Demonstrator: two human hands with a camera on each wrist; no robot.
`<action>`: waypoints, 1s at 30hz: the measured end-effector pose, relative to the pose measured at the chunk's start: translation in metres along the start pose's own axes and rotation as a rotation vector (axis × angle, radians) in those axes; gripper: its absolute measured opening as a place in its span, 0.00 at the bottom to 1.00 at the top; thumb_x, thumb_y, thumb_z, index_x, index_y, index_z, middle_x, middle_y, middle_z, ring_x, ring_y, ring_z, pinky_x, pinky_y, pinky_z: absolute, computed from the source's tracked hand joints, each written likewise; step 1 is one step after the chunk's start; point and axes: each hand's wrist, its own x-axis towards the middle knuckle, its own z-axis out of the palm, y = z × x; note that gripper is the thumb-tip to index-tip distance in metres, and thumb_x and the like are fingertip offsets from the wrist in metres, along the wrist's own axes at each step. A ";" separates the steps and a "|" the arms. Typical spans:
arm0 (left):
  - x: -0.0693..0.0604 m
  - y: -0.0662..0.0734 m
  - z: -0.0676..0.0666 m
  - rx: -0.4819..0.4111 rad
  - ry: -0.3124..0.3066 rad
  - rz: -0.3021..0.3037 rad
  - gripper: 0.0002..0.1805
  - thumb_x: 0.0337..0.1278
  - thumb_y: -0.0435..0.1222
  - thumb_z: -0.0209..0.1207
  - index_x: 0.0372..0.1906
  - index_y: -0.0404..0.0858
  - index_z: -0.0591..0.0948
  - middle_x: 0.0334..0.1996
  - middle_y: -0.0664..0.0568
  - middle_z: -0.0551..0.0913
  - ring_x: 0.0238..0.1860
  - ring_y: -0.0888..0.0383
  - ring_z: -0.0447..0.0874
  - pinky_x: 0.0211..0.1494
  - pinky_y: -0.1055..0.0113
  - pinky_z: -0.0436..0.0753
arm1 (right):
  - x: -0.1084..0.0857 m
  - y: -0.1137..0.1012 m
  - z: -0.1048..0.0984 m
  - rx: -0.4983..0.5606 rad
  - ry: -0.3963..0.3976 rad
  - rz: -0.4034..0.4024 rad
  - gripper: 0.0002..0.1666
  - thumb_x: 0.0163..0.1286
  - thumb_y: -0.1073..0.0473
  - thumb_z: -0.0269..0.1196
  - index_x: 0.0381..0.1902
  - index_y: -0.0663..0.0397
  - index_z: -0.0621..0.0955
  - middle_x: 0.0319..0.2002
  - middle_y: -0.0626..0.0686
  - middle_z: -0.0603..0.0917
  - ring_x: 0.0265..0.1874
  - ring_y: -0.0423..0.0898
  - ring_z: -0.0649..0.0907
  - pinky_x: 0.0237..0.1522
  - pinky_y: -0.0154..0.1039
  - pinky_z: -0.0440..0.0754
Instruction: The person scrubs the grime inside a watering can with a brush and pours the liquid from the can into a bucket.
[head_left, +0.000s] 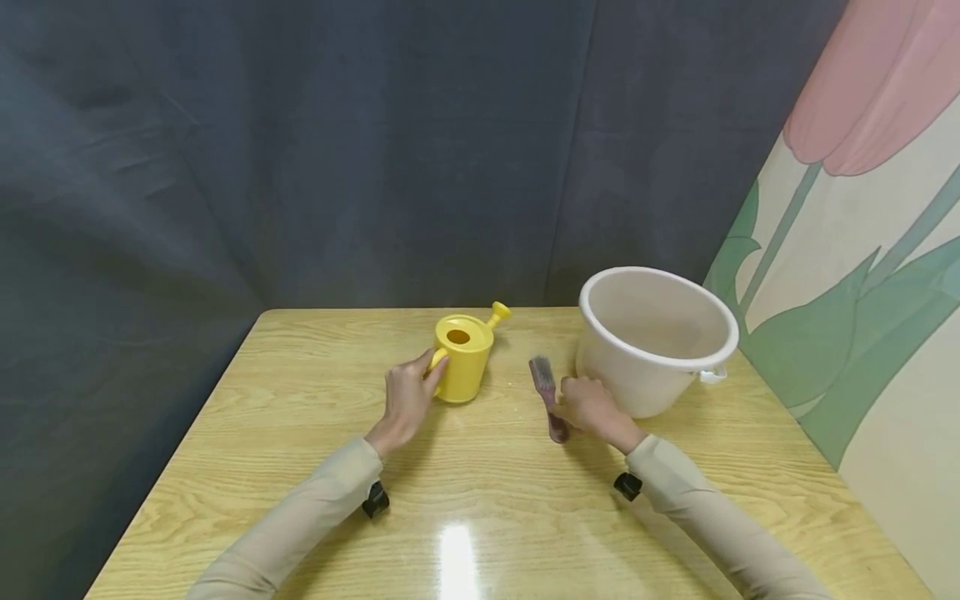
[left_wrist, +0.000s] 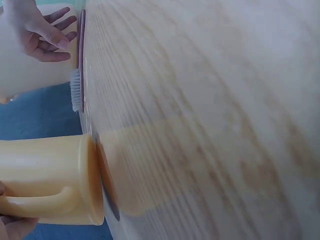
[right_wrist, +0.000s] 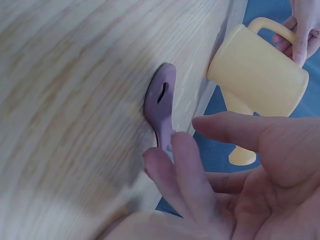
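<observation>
Watching from my remote post, I judge the step in hand to be a two-handed pick: one thing held, the other about to be taken. The left hand (head_left: 408,392) grips the yellow watering can (head_left: 468,367) by its handle, fingers curled round it, and the can stands roughly upright with its spout toward 1 o'clock. I cannot tell whether its base rests fully on the table (head_left: 300,400) or is lifted slightly. The brush (head_left: 545,383) lies on the table at the can's 4 o'clock, bristle end pointing between 11 and 12. Over its handle hovers the right hand (head_left: 592,404), the fingers loosely bent and thumb well apart from them, holding nothing; whether a fingertip touches, I cannot tell. At the brush's 2 o'clock stands the white bucket (head_left: 637,392), just beyond that hand. To my mind, the next move calls for lowering the right fingers, narrowing thumb and fingers across the slim brush handle, and keeping the wrist from bumping the bucket wall. Meanwhile, I would want the left grip steady, so the can does not tip.
</observation>
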 end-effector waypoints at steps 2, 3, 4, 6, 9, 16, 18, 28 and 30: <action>0.000 0.000 0.001 -0.013 0.003 -0.003 0.08 0.67 0.32 0.60 0.32 0.32 0.82 0.18 0.50 0.81 0.14 0.64 0.70 0.15 0.76 0.71 | -0.001 0.000 0.000 0.011 0.003 0.005 0.14 0.64 0.57 0.64 0.22 0.55 0.75 0.20 0.52 0.76 0.22 0.52 0.77 0.23 0.44 0.77; 0.001 0.001 0.002 -0.020 0.005 -0.005 0.07 0.67 0.32 0.61 0.33 0.32 0.83 0.19 0.50 0.82 0.15 0.64 0.71 0.16 0.76 0.72 | -0.001 0.000 -0.001 0.016 0.008 0.005 0.13 0.64 0.57 0.64 0.22 0.55 0.74 0.20 0.52 0.75 0.22 0.52 0.76 0.22 0.44 0.77; 0.001 0.001 0.002 -0.027 0.008 -0.007 0.07 0.67 0.32 0.61 0.34 0.32 0.83 0.20 0.49 0.82 0.16 0.63 0.71 0.16 0.75 0.73 | -0.001 0.001 -0.001 0.019 0.017 0.001 0.13 0.63 0.58 0.63 0.21 0.55 0.74 0.20 0.52 0.75 0.21 0.52 0.76 0.22 0.44 0.76; 0.002 0.002 0.003 -0.039 0.014 -0.007 0.07 0.67 0.32 0.60 0.35 0.31 0.83 0.20 0.49 0.82 0.16 0.63 0.72 0.17 0.75 0.74 | -0.002 0.001 -0.002 0.021 0.039 -0.018 0.13 0.61 0.59 0.63 0.20 0.55 0.73 0.19 0.52 0.74 0.21 0.52 0.75 0.22 0.45 0.76; 0.003 0.003 0.003 -0.059 0.018 -0.010 0.07 0.66 0.32 0.60 0.37 0.31 0.84 0.22 0.48 0.83 0.17 0.63 0.73 0.18 0.74 0.76 | -0.004 0.003 -0.002 0.016 0.072 -0.053 0.14 0.61 0.59 0.64 0.19 0.54 0.72 0.17 0.51 0.73 0.20 0.51 0.73 0.24 0.47 0.77; 0.005 0.002 0.002 -0.087 0.018 -0.021 0.07 0.66 0.31 0.61 0.39 0.28 0.85 0.23 0.46 0.85 0.17 0.62 0.75 0.18 0.73 0.76 | -0.006 0.007 -0.003 0.026 0.084 -0.079 0.15 0.63 0.58 0.65 0.21 0.56 0.73 0.17 0.51 0.73 0.20 0.50 0.73 0.25 0.48 0.77; 0.006 0.001 0.003 -0.085 0.017 -0.022 0.07 0.66 0.31 0.61 0.37 0.29 0.84 0.22 0.46 0.84 0.17 0.62 0.74 0.18 0.73 0.76 | -0.006 0.008 -0.004 0.022 0.076 -0.077 0.14 0.63 0.58 0.66 0.22 0.58 0.75 0.19 0.52 0.74 0.21 0.51 0.75 0.26 0.48 0.77; 0.010 0.000 0.003 -0.116 0.044 0.035 0.08 0.66 0.32 0.61 0.40 0.28 0.84 0.26 0.45 0.86 0.20 0.59 0.80 0.21 0.72 0.80 | -0.007 0.013 -0.008 0.051 0.075 -0.112 0.16 0.66 0.59 0.65 0.40 0.71 0.81 0.19 0.51 0.79 0.23 0.50 0.80 0.33 0.50 0.82; 0.012 0.002 0.003 -0.119 0.047 0.048 0.08 0.66 0.32 0.61 0.39 0.29 0.83 0.25 0.45 0.85 0.20 0.58 0.80 0.21 0.72 0.79 | -0.008 0.013 -0.010 0.052 0.087 -0.119 0.17 0.66 0.59 0.65 0.43 0.72 0.81 0.20 0.50 0.79 0.23 0.49 0.80 0.35 0.50 0.82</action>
